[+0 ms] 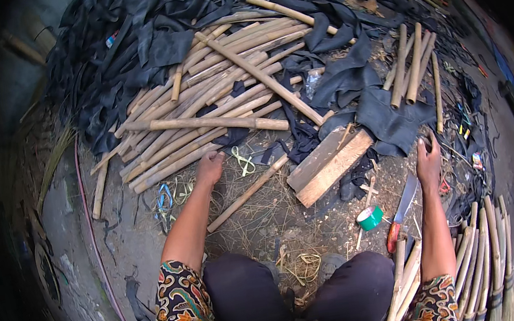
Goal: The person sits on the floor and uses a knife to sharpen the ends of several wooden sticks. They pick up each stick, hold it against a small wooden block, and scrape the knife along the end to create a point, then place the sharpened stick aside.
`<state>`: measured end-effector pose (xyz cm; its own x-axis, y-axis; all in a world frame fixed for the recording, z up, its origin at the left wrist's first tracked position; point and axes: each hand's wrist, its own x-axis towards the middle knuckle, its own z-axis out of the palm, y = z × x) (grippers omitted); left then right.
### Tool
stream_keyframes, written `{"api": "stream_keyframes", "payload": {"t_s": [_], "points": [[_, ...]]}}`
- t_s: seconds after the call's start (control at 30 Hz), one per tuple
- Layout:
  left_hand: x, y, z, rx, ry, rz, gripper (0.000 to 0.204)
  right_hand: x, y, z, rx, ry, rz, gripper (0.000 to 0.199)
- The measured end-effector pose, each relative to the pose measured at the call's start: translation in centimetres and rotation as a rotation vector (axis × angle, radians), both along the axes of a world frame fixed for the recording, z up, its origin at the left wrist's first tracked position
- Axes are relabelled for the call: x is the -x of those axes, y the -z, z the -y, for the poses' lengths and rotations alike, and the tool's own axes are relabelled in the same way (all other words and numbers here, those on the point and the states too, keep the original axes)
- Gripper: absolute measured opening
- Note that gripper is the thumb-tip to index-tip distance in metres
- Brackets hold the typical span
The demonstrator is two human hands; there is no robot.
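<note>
My left hand (211, 168) is beside the right ends of the lowest bamboo sticks (177, 168) in a heap. Its fingers are bunched together, and whatever they may hold is hidden. On the right, my right hand (428, 161) is raised near the edge of a black rubber sheet (388, 118), thumb and fingers apart with a dark gap between them. Between my hands lies a wooden block (336, 168). A knife (404, 203) with a red handle rests under my right forearm, next to a roll of green tape (370, 218). A single bamboo stick (248, 193) lies in front of my left knee.
Tangled black rubber strips (141, 20) are heaped along the far side. Short bamboo pieces (413, 65) lie at far right. Bundled sticks (487, 260) stand beside my right elbow. A pink hose (89, 228) runs along the left, and blue string (164, 202) lies near my left forearm.
</note>
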<state>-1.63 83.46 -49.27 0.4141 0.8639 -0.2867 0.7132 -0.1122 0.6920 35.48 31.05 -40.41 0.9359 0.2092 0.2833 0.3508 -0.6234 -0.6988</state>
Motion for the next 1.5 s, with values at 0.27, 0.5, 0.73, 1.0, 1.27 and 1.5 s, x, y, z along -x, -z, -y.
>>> {"api": "stream_keyframes", "payload": {"t_s": [0.27,0.5,0.73,1.0,1.27,1.5], "points": [[-4.5,1.9,-9.4,0.297,-0.521,0.253,0.053,22.1,11.6,19.4,0.42,0.168,-0.405,0.052],[-6.5,1.4,-13.4,0.671,-0.691,0.762,0.058,28.7,12.3,26.4,0.445,0.446,-0.503,0.052],[-5.2,-3.2,-8.1,0.781,-0.681,1.262,0.027,25.4,8.0,16.0,0.619,0.325,-0.397,0.051],[-5.8,-15.0,-0.9,0.886,-0.125,1.557,0.03,17.4,-0.5,-4.6,-0.24,-0.201,-0.554,0.07],[-13.2,-20.0,10.1,1.065,0.15,1.045,0.07,14.1,-11.2,-7.1,-1.073,-0.207,-0.482,0.035],[-16.4,-25.7,20.0,0.002,0.935,0.352,0.052,13.5,-21.2,-3.3,-0.696,-0.11,-0.179,0.018]]}}
